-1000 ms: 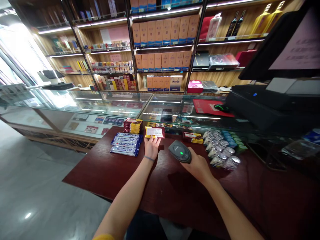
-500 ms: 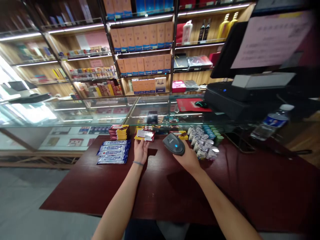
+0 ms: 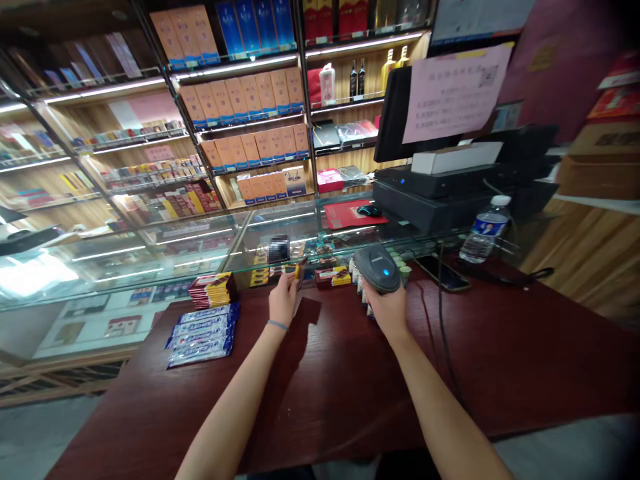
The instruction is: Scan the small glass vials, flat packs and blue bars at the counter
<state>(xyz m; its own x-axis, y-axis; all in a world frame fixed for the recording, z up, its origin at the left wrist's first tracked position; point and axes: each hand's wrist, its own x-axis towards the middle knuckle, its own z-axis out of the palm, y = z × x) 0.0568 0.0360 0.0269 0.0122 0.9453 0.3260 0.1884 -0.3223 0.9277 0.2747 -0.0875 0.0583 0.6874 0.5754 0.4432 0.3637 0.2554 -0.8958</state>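
Observation:
My left hand [image 3: 283, 300] pinches a thin yellow and dark red snack packet [image 3: 301, 268], now turned nearly edge-on above the table. In my right hand [image 3: 390, 310] is a dark grey barcode scanner [image 3: 376, 268] with a blue light on top. Between the hands, farther back, lie more yellow and red packets [image 3: 333, 277]. The scanner partly hides a cluster of small capped containers [image 3: 360, 287]. Left of my left hand stand a stack of the same packets [image 3: 213, 291] and a row of blue and white packets [image 3: 204, 335].
The dark red table [image 3: 350, 400] meets a glass counter [image 3: 235, 257]. A phone [image 3: 444, 273] and a water bottle [image 3: 484, 233] sit on the right, near a hanging cable [image 3: 441, 320]. Behind are a mouse [image 3: 369, 210] and a monitor [image 3: 393, 120].
The packet in my left hand has turned from showing its flat face to nearly edge-on. The scanner has shifted right, in front of the small containers. The view has swung right.

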